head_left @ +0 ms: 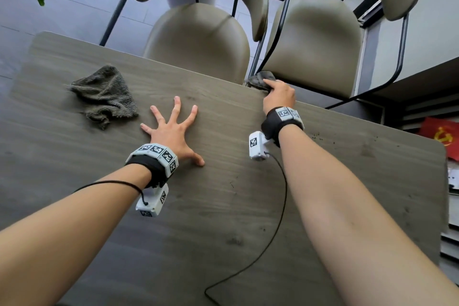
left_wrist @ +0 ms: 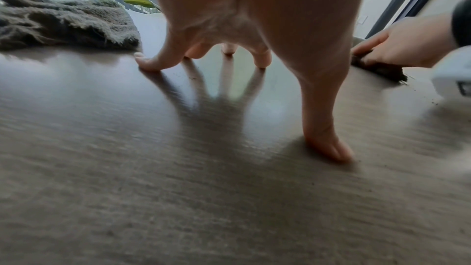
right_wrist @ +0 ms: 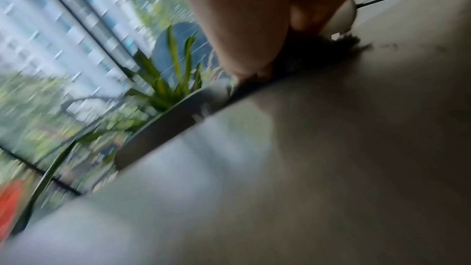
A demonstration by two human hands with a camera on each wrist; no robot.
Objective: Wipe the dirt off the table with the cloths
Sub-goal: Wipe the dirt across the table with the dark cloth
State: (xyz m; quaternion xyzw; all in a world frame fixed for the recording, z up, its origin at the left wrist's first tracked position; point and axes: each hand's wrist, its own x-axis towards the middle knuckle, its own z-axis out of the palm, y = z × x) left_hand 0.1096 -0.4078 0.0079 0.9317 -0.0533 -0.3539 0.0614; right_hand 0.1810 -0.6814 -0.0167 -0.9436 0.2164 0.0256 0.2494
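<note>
On the grey wooden table [head_left: 223, 226] my left hand [head_left: 172, 129] is spread wide, its fingertips [left_wrist: 147, 64] pressing on the bare surface. It holds nothing. A crumpled grey cloth [head_left: 104, 97] lies loose just left of that hand, and shows in the left wrist view as the cloth [left_wrist: 63, 25]. At the table's far edge my right hand [head_left: 279, 95] has its fingers curled over a smaller dark cloth [head_left: 262, 79], bunched at the rim. The right wrist view is blurred; there the right hand [right_wrist: 242, 27] bears down on the dark cloth [right_wrist: 318, 53]. Dirt specks [head_left: 320, 135] lie right of my right wrist.
Two beige chairs [head_left: 198, 40] [head_left: 315, 40] are pushed close to the far edge. A black cable [head_left: 278, 206] trails across the table from the right wrist camera. A red flag [head_left: 444, 136] lies past the right edge. Faint smudges [head_left: 234, 240] mark the near surface.
</note>
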